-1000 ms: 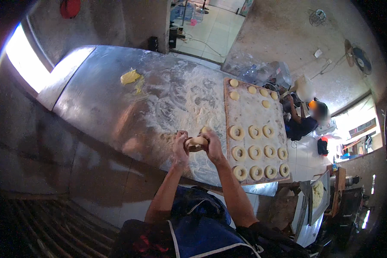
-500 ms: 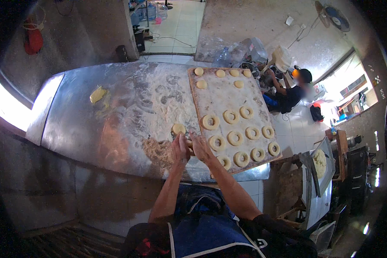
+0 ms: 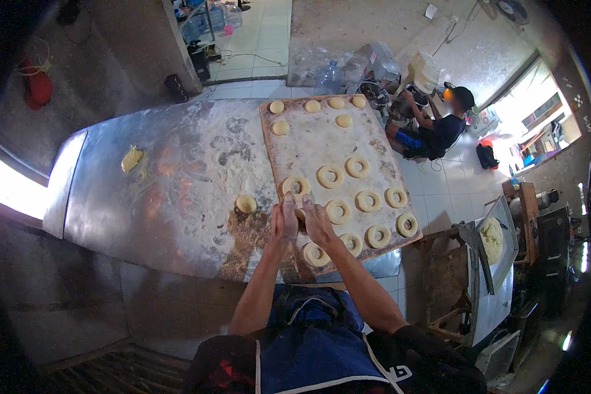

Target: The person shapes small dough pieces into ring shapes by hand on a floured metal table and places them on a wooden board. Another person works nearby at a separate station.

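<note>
My left hand (image 3: 284, 221) and right hand (image 3: 318, 223) meet over the near left part of a floured wooden board (image 3: 308, 146), thumbs pointing away from me. Both are closed around a pale dough ring (image 3: 300, 215), mostly hidden by the fingers. Just beyond the fingertips lies another dough ring (image 3: 295, 186); several more fill the near half of the board. Along its far edge sit several small dough balls (image 3: 313, 106). To the left of my hands, a round dough ball (image 3: 245, 204) rests on the floured metal table (image 3: 171, 203).
A yellowish dough lump (image 3: 132, 159) lies on the table's left part. Beyond the board's far right corner a person (image 3: 437, 125) crouches by buckets and a clear water jug (image 3: 329, 79). At right stands a metal tray (image 3: 504, 217) holding a large dough mass (image 3: 490, 240).
My hands have moved right, from the table beside the board to over the board's rings, with dough between them. The dough ball near them stays on the table. The view has shifted.
</note>
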`<action>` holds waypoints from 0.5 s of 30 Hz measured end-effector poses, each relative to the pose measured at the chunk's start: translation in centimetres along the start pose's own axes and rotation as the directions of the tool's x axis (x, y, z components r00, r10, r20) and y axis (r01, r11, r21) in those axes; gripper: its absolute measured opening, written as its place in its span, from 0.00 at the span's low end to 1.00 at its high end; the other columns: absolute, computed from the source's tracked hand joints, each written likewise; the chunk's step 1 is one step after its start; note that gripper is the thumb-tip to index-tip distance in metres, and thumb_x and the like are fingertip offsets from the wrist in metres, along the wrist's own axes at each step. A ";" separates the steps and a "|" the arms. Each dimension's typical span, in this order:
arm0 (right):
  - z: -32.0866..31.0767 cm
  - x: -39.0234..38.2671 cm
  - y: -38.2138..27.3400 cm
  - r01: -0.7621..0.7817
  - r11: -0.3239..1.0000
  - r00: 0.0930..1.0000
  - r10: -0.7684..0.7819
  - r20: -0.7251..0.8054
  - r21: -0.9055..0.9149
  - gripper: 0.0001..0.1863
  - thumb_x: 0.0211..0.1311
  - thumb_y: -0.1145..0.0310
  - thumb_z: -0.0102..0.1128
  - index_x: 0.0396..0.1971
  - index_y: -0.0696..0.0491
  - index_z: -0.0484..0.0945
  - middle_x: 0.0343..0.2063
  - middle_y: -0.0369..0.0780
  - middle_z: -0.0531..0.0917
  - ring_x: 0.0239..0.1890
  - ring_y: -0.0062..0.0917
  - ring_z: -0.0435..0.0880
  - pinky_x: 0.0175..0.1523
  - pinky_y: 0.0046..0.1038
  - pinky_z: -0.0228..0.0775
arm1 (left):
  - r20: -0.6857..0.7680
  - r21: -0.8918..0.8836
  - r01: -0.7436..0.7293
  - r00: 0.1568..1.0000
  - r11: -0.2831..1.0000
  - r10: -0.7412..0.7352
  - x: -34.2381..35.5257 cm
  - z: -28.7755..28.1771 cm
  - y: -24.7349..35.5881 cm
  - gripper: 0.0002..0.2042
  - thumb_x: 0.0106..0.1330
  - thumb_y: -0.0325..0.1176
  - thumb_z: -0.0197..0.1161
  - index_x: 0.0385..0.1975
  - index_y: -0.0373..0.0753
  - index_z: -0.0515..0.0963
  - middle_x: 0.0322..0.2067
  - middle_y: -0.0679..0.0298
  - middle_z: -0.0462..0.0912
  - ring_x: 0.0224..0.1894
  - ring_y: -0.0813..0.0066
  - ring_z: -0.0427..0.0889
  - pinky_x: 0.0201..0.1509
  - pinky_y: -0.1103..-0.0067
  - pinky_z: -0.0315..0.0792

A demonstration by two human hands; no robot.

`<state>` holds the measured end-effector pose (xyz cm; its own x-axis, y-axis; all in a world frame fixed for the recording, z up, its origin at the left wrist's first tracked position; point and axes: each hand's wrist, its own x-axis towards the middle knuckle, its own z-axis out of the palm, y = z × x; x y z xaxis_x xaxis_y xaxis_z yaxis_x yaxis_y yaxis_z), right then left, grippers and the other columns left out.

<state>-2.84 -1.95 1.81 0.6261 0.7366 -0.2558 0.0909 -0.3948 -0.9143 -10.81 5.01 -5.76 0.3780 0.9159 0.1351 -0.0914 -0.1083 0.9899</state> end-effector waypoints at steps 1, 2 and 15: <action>-0.8 0.1 0.1 0.049 0.993 0.997 -0.055 0.059 0.107 0.35 0.70 0.46 0.41 0.14 0.63 0.73 0.11 0.40 0.72 0.14 0.23 0.66 0.24 0.31 0.63 | -0.051 0.081 -0.128 0.990 0.988 0.132 0.0 0.8 0.2 0.16 0.71 0.47 0.48 0.40 0.39 0.74 0.26 0.65 0.72 0.29 0.71 0.73 0.35 0.73 0.70; -1.6 0.4 0.3 0.078 0.984 0.995 -0.088 0.057 0.160 0.35 0.70 0.46 0.41 0.14 0.63 0.72 0.10 0.39 0.71 0.14 0.22 0.65 0.23 0.31 0.62 | -0.101 0.113 -0.138 0.983 0.984 0.150 0.2 1.6 0.4 0.16 0.71 0.46 0.47 0.41 0.40 0.74 0.27 0.64 0.73 0.31 0.70 0.74 0.37 0.72 0.70; -11.9 6.4 8.6 0.184 0.954 0.982 -0.191 0.007 0.235 0.35 0.69 0.40 0.36 0.21 0.60 0.69 0.20 0.35 0.71 0.23 0.18 0.66 0.28 0.28 0.61 | 0.222 -0.226 0.405 0.907 0.886 -0.358 3.1 14.2 0.0 0.16 0.70 0.42 0.45 0.25 0.37 0.69 0.21 0.66 0.69 0.26 0.71 0.70 0.33 0.73 0.65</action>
<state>11.17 -7.18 -3.89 0.5919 0.8021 -0.0786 0.0203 -0.1123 -0.9935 3.48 2.35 -4.71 0.5803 0.7834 -0.2227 -0.1363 0.3630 0.9218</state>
